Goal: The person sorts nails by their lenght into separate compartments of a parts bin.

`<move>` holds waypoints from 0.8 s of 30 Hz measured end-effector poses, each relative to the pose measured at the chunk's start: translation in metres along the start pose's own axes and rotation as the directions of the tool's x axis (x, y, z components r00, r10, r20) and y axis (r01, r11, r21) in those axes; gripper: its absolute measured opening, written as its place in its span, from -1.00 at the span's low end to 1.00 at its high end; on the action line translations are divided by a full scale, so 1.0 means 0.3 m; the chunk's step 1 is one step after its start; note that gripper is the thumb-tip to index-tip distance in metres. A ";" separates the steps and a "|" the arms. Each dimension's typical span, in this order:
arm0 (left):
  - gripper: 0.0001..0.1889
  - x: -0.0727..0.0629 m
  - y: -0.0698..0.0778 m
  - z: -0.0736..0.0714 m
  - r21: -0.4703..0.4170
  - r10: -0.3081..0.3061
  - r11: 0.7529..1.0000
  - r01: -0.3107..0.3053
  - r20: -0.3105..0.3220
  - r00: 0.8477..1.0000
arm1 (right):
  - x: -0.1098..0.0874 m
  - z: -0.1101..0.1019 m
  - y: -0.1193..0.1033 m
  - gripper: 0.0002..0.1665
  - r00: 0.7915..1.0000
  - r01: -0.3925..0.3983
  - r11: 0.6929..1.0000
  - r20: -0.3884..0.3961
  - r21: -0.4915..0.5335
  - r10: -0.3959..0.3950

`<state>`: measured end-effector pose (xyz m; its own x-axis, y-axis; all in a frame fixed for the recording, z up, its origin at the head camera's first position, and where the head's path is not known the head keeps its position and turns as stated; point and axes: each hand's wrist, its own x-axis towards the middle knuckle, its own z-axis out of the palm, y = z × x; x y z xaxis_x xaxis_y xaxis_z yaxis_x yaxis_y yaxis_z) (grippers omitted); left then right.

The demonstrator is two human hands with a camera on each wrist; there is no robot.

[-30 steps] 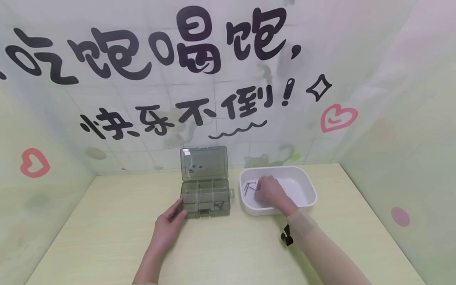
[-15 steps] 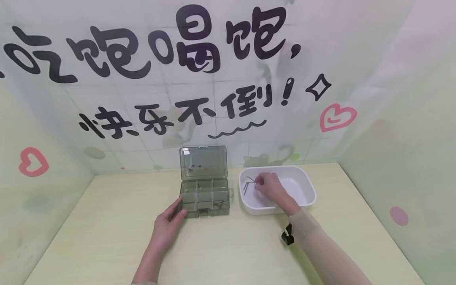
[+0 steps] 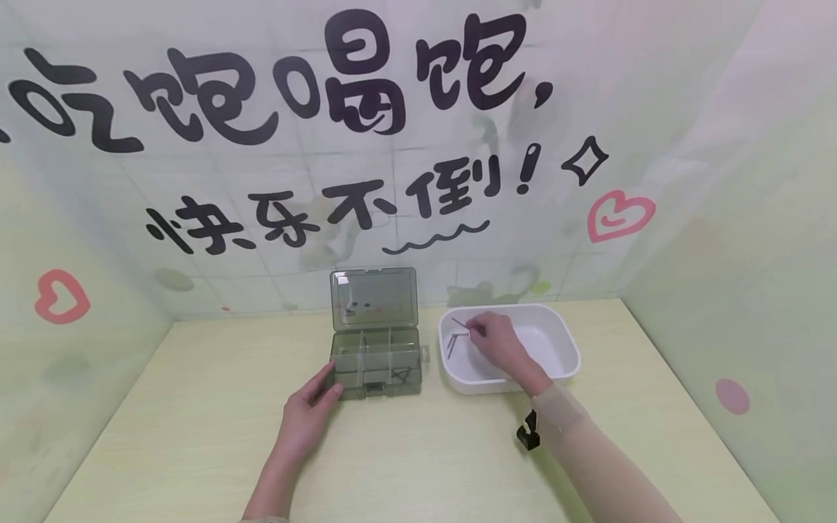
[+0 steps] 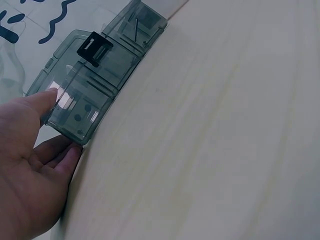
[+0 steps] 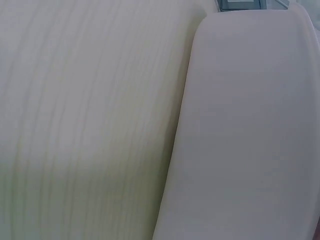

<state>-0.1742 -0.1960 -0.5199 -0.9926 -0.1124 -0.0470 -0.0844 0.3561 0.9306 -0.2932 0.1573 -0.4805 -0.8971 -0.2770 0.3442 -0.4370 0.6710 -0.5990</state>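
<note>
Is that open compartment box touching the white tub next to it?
Apart: the head view shows a strip of tabletop between the compartment box and the white tub.

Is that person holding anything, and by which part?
The right hand pinches a thin nail-like piece by its right end; the left hand grips the gray box at its left end.

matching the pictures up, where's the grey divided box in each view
Head: the grey divided box sits below and slightly left of centre, beside the white tray.
Left wrist: upper left, by the left hand.
Right wrist: only a sliver, top edge, right of centre.
Shared landmark: the pale tabletop.
</note>
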 end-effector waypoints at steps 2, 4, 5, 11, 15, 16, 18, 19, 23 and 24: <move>-0.39 -0.001 0.000 0.001 0.000 0.000 1.000 0.000 0.000 1.000 | -0.001 0.000 -0.002 -0.82 1.000 0.018 1.000 -0.013 -0.003 -0.018; -0.39 -0.001 0.000 0.002 0.001 0.000 1.000 0.000 -0.001 1.000 | -0.001 0.000 -0.004 -0.83 0.999 0.030 1.000 -0.024 -0.007 -0.030; -0.40 0.000 0.000 0.003 0.002 0.000 1.000 0.000 -0.002 1.000 | -0.001 -0.001 -0.006 -0.83 0.999 0.035 0.999 -0.029 -0.010 -0.035; -0.40 0.002 0.000 0.005 0.001 -0.005 1.000 0.005 -0.006 1.000 | -0.003 -0.004 -0.026 -0.84 0.998 0.055 0.998 -0.042 0.019 -0.054; -0.40 0.001 0.000 0.004 -0.002 -0.003 1.000 0.003 -0.003 1.000 | -0.007 -0.008 -0.057 -0.84 0.997 0.077 0.995 -0.020 0.057 -0.076; -0.40 0.002 0.000 0.003 -0.002 -0.002 1.000 0.002 -0.002 1.000 | -0.008 -0.008 -0.066 -0.84 0.997 0.079 0.995 -0.007 0.063 -0.079; -0.40 0.001 0.000 0.003 -0.002 -0.002 1.000 0.002 -0.001 1.000 | -0.010 -0.009 -0.083 -0.83 0.997 0.076 0.995 0.016 0.071 -0.077; -0.40 0.001 0.000 0.003 -0.001 -0.002 1.000 0.002 -0.001 1.000 | -0.012 -0.008 -0.091 -0.82 0.997 0.075 0.995 0.025 0.072 -0.077; -0.40 0.001 -0.001 0.003 0.001 0.001 1.000 -0.001 -0.001 1.000 | -0.013 -0.001 -0.120 -0.82 0.993 0.109 0.991 0.038 0.081 -0.113; -0.40 0.001 0.000 0.002 0.000 0.002 1.000 -0.002 -0.001 1.000 | -0.014 0.001 -0.126 -0.83 0.991 0.129 0.988 0.035 0.084 -0.132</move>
<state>-0.1745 -0.1954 -0.5202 -0.9927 -0.1124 -0.0447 -0.0823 0.3567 0.9306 -0.2729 0.1330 -0.4595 -0.8333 -0.3867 0.3950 -0.5527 0.5699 -0.6080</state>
